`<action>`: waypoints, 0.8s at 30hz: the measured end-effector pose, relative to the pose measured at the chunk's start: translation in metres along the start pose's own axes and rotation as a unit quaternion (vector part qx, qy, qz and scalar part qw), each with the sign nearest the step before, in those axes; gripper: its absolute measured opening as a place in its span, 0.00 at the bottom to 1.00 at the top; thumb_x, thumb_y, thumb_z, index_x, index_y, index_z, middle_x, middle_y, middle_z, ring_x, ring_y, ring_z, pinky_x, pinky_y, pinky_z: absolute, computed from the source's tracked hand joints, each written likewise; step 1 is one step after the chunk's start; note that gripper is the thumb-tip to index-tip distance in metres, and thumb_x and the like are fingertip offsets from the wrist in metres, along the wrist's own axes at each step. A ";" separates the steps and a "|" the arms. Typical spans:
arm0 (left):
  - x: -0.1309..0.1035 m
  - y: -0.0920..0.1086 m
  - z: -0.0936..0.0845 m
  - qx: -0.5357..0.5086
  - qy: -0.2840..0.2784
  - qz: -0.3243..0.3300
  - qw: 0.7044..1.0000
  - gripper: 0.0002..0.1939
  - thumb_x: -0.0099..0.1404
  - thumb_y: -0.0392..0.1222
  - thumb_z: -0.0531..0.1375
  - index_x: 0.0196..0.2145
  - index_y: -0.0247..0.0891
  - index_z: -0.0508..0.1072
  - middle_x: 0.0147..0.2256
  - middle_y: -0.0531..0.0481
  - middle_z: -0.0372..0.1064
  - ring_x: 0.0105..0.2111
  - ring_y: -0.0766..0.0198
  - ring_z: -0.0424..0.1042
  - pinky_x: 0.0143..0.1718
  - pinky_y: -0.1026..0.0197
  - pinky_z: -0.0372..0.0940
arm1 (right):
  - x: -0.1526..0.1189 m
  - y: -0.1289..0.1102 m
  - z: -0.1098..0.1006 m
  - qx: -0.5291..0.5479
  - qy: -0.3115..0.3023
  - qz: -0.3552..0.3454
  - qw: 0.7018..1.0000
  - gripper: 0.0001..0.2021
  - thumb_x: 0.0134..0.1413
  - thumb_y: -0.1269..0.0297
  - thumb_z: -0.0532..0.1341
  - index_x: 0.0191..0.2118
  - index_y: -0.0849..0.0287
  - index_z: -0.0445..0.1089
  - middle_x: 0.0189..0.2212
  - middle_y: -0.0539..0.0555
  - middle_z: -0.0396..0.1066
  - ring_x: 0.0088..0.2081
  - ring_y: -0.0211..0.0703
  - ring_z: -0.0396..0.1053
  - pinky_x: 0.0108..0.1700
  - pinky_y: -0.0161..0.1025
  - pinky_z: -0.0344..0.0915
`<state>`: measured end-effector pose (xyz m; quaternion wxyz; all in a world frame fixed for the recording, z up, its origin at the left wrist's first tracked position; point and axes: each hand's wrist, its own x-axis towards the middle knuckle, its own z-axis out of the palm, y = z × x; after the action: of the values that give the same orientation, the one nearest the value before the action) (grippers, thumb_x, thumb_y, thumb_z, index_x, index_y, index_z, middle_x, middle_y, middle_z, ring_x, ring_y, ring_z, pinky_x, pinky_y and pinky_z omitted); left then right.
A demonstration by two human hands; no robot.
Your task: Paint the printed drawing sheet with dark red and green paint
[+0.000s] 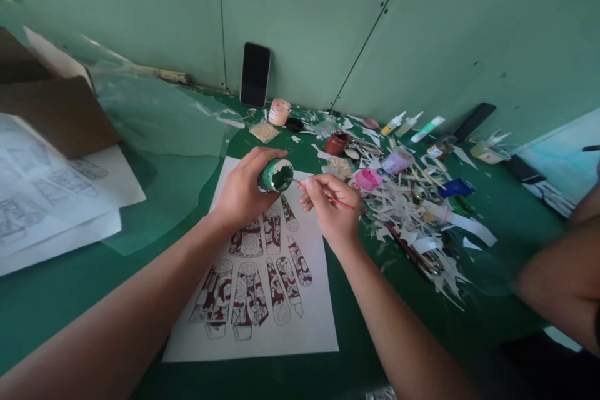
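My left hand [246, 187] grips a small jar of green paint [270, 177], tilted so its mouth faces right. In my right hand [334, 203] is a thin red paintbrush [340, 202], pinched between thumb and fingers. Its tip reaches into the jar's mouth. Beneath both hands lies a white sheet [309, 319] printed with patterned, tapering shapes, many filled in dark red. A few shapes near the top carry some green. My left hand and the jar hide part of the sheet's upper area.
A phone [255, 75] leans against the green wall. To the right, paper scraps [412, 225] surround a pink paint jar [368, 179], a dark red jar [337, 142] and a purple jar [397, 161]. Printed sheets [51, 200] and a cardboard box [70, 115] stand left. Another person's arm [562, 275] is at right.
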<state>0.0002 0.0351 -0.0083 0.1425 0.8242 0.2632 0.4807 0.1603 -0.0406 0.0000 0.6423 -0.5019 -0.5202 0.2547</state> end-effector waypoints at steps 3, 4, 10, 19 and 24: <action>0.000 0.000 0.000 -0.001 -0.001 0.007 1.000 0.28 0.55 0.27 0.65 0.54 0.38 0.68 0.49 0.46 0.71 0.51 0.57 0.72 0.50 0.57 0.70 | 0.000 0.000 0.000 0.004 0.015 0.008 1.000 0.10 0.52 0.55 0.65 0.28 0.56 0.75 0.22 0.48 0.75 0.20 0.32 0.71 0.20 0.29 0.69; 0.000 0.001 -0.001 -0.001 0.000 0.010 1.000 0.29 0.55 0.26 0.64 0.54 0.38 0.68 0.49 0.46 0.71 0.51 0.57 0.72 0.50 0.57 0.70 | 0.000 -0.001 -0.001 0.011 0.026 0.007 1.000 0.10 0.52 0.55 0.65 0.28 0.56 0.75 0.21 0.48 0.75 0.20 0.32 0.71 0.20 0.29 0.68; 0.001 0.001 -0.001 -0.004 0.009 0.019 1.000 0.29 0.55 0.24 0.63 0.54 0.37 0.68 0.50 0.46 0.71 0.51 0.58 0.71 0.51 0.57 0.70 | 0.001 -0.002 -0.001 0.012 0.037 0.012 0.999 0.13 0.51 0.52 0.64 0.26 0.56 0.72 0.20 0.47 0.74 0.18 0.32 0.69 0.18 0.30 0.67; 0.001 0.000 0.002 -0.010 0.073 -0.057 0.996 0.28 0.53 0.29 0.68 0.52 0.40 0.69 0.49 0.48 0.71 0.50 0.56 0.72 0.53 0.55 0.70 | -0.002 -0.001 -0.005 0.023 0.066 -0.009 0.998 0.16 0.57 0.49 0.60 0.26 0.55 0.70 0.18 0.47 0.70 0.17 0.33 0.68 0.19 0.33 0.67; 0.002 -0.001 0.001 -0.021 0.099 -0.110 0.989 0.27 0.54 0.31 0.68 0.50 0.40 0.69 0.50 0.48 0.72 0.51 0.54 0.72 0.56 0.51 0.69 | 0.002 0.010 -0.008 0.023 0.072 0.025 0.997 0.22 0.57 0.45 0.58 0.22 0.56 0.68 0.14 0.47 0.66 0.14 0.33 0.65 0.18 0.33 0.65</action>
<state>0.0019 0.0374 -0.0076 0.1848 0.7354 0.3549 0.5469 0.1705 -0.0379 -0.0077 0.6828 -0.5172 -0.4539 0.2455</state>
